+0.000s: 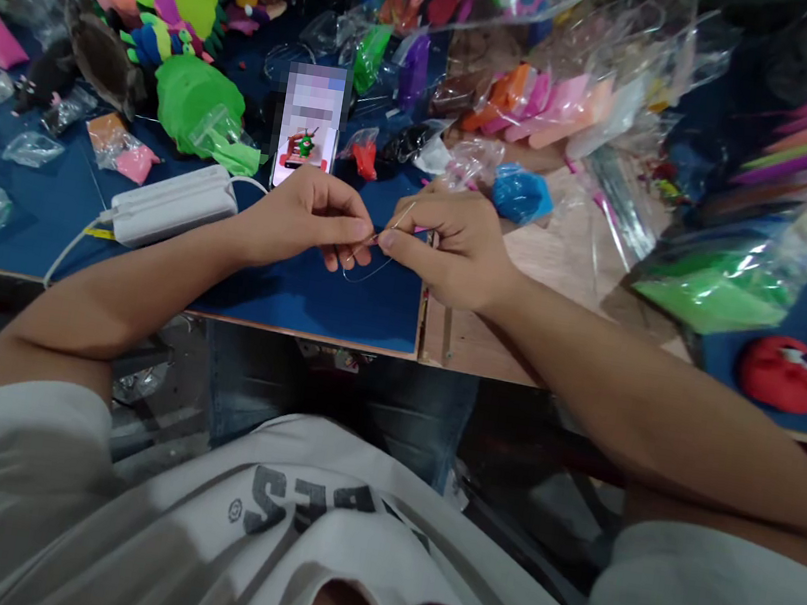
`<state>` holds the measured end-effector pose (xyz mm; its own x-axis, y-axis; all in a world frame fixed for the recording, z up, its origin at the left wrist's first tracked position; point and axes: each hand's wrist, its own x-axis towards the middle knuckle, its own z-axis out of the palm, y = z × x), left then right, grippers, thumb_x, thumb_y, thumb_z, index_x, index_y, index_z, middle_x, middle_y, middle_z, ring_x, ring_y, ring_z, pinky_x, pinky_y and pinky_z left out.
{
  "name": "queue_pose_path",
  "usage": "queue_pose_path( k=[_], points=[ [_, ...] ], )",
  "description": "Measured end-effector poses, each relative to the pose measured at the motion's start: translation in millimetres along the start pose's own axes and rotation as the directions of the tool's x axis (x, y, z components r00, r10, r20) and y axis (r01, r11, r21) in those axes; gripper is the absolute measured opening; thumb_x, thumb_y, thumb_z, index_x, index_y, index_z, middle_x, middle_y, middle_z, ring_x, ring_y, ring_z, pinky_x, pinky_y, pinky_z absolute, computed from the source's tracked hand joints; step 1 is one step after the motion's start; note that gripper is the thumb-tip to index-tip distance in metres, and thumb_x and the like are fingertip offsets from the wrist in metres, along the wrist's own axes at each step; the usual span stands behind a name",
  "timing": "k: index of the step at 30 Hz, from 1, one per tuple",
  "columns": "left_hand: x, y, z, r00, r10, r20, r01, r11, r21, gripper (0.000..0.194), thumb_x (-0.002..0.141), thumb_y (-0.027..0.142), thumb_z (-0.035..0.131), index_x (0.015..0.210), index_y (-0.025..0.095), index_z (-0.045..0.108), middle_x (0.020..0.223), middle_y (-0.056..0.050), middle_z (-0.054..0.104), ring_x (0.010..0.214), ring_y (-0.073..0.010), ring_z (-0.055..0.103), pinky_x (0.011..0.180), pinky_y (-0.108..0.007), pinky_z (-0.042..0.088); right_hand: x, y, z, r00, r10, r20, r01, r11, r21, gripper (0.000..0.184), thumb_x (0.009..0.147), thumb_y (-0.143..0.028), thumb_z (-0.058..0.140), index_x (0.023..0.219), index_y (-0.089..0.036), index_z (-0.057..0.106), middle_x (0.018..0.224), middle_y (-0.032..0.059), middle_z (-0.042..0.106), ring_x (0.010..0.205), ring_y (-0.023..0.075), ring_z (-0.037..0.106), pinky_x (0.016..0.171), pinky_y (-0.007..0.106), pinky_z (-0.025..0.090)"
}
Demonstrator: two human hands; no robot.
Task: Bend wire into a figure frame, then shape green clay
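Both hands meet over the blue table mat, fingertips almost touching. Between them runs a thin wire (357, 279), bent into a loose loop that hangs below the fingers. My left hand (314, 218) is closed in a pinch of thumb and forefinger at the wire. My right hand (461, 246) pinches it too, and a short end sticks up above its fingers. A tiny dark reddish bit shows where the fingertips meet; I cannot make out what it is. Just behind my left hand stands a phone (310, 132), its screen lit with a picture of a small red and green figure.
A white power bank-like block (175, 206) with a cable lies left of my forearm. Bagged coloured clay, such as a blue lump (522, 194), and a green clay piece (197, 105) crowd the back. A red clay figure (783, 372) sits right. The table's front edge (307, 336) is near me.
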<state>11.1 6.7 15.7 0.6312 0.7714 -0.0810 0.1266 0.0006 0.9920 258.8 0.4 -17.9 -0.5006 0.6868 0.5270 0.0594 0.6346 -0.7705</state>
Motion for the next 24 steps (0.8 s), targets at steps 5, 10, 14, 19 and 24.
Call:
queue_pose_path(
  k=[5, 10, 14, 19, 24],
  points=[
    [-3.6, 1.4, 8.2, 0.998, 0.049, -0.029, -0.048, 0.997, 0.055, 0.025, 0.086, 0.028, 0.102, 0.088, 0.014, 0.082, 0.081, -0.010, 0.088, 0.063, -0.0119, 0.078, 0.058, -0.018, 0.064, -0.6, 0.0, 1.6, 1.000, -0.011, -0.009, 0.011, 1.000, -0.001, 0.045, 0.106, -0.039, 0.082, 0.068, -0.025, 0.061, 0.067, -0.0041, 0.068, 0.057, 0.0126, 0.053, 0.064, 0.035, 0.041],
    [-6.6, 4.1, 11.3, 0.996, 0.078, -0.042, -0.074, 0.992, 0.105, 0.018, 0.086, 0.020, 0.096, 0.084, 0.015, 0.079, 0.077, -0.007, 0.087, 0.060, -0.0116, 0.077, 0.057, -0.018, 0.064, -1.2, 1.4, 1.6, 0.998, 0.055, 0.023, -0.054, 0.998, -0.032, 0.055, 0.108, -0.057, 0.083, 0.069, -0.026, 0.063, 0.063, -0.0039, 0.062, 0.059, 0.0152, 0.050, 0.068, 0.038, 0.043],
    [-7.6, 4.5, 9.7, 0.998, 0.053, 0.013, -0.054, 0.994, 0.090, 0.024, 0.085, 0.022, 0.098, 0.081, 0.017, 0.075, 0.073, -0.005, 0.085, 0.057, -0.0123, 0.077, 0.052, -0.017, 0.062, 0.3, 2.5, -1.5, 0.996, 0.034, 0.088, -0.035, 0.999, -0.001, 0.057, 0.109, -0.063, 0.085, 0.070, -0.025, 0.066, 0.063, -0.0042, 0.062, 0.060, 0.0144, 0.051, 0.066, 0.035, 0.041],
    [-4.2, 2.0, 7.9, 0.998, -0.001, -0.061, 0.003, 1.000, 0.025, 0.026, 0.094, 0.032, 0.099, 0.090, 0.016, 0.078, 0.074, -0.006, 0.085, 0.058, -0.0146, 0.079, 0.054, -0.022, 0.065, 2.5, 7.1, -3.6, 0.993, 0.113, 0.032, -0.114, 0.992, 0.054, 0.056, 0.105, -0.071, 0.088, 0.076, -0.025, 0.075, 0.070, -0.0017, 0.072, 0.062, 0.0152, 0.060, 0.063, 0.034, 0.044],
    [-2.1, -0.3, 9.8, 0.983, 0.083, -0.162, -0.068, 0.993, 0.092, 0.029, 0.098, 0.034, 0.097, 0.091, 0.015, 0.077, 0.074, -0.006, 0.084, 0.056, -0.0125, 0.077, 0.053, -0.020, 0.061, 2.7, 8.2, -2.9, 0.984, 0.178, 0.019, -0.179, 0.979, 0.092, 0.056, 0.095, -0.075, 0.099, 0.080, -0.024, 0.079, 0.071, -0.0012, 0.075, 0.064, 0.0149, 0.063, 0.061, 0.032, 0.047]
  ],
)
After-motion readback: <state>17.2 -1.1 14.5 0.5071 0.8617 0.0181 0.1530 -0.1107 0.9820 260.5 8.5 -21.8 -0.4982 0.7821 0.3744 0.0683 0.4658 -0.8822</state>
